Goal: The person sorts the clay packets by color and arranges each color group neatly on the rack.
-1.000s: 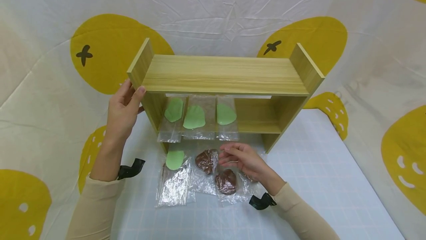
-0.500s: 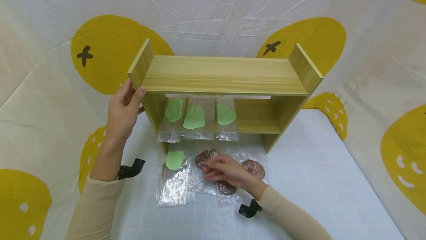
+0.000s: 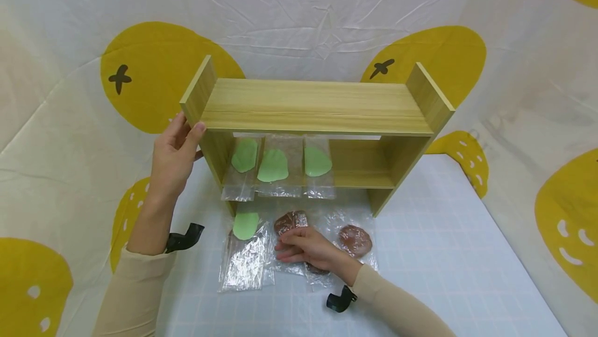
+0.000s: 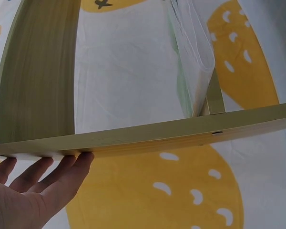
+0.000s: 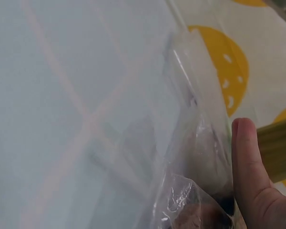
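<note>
In the head view my left hand [image 3: 173, 150] holds the left side panel of a small wooden shelf [image 3: 317, 106], its thumb at the front edge. The left wrist view has the fingertips against the panel's outer face. My right hand [image 3: 306, 247] is low over clear plastic bags with brown lumps inside, fingers loosely extended and nothing gripped. It partly covers one brown lump [image 3: 290, 220] and mostly hides another; a third lump [image 3: 355, 241] lies to its right. Beside the hand in the right wrist view is clear plastic bag film [image 5: 205, 152].
Three clear bags with green flat pieces [image 3: 273, 165] lie on the middle shelf, their ends overhanging its front. A stack of bags [image 3: 244, 264] topped by a green piece [image 3: 245, 226] is on the checked tablecloth [image 3: 467, 254]. A patterned curtain [image 3: 299, 25] hangs behind.
My right hand has moved left and slightly nearer across the bags, uncovering the right brown lump. The left hand stays on the shelf panel.
</note>
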Demonstrator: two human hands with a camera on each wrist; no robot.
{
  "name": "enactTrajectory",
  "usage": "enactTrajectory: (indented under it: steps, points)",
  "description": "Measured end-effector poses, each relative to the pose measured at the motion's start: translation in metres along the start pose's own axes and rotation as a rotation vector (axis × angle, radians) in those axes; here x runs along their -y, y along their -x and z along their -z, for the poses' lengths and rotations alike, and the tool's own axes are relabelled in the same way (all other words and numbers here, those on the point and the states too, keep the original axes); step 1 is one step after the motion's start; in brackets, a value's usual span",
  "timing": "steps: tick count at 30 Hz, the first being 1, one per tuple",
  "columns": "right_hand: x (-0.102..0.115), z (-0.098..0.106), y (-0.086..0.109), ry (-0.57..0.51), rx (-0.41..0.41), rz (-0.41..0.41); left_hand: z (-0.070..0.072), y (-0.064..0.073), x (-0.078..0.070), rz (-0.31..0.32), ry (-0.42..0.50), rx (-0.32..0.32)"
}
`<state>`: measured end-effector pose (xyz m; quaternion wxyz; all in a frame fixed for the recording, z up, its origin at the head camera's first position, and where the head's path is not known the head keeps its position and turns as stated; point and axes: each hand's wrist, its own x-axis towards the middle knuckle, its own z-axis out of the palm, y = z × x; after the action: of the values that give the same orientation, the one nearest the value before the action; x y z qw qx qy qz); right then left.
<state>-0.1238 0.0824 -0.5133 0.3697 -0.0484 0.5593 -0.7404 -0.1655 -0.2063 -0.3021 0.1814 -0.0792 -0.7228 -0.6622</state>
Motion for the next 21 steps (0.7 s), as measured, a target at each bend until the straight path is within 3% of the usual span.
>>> enactTrajectory:
  steps: [11, 21]
  points:
    - [-0.011, -0.009, -0.007, -0.030, 0.002, -0.010, -0.001, 0.001, -0.001, -0.004, -0.001, 0.002]
    - [-0.012, -0.015, -0.013, -0.038, 0.030, -0.020, 0.000, 0.000, 0.001, -0.019, 0.051, 0.019]
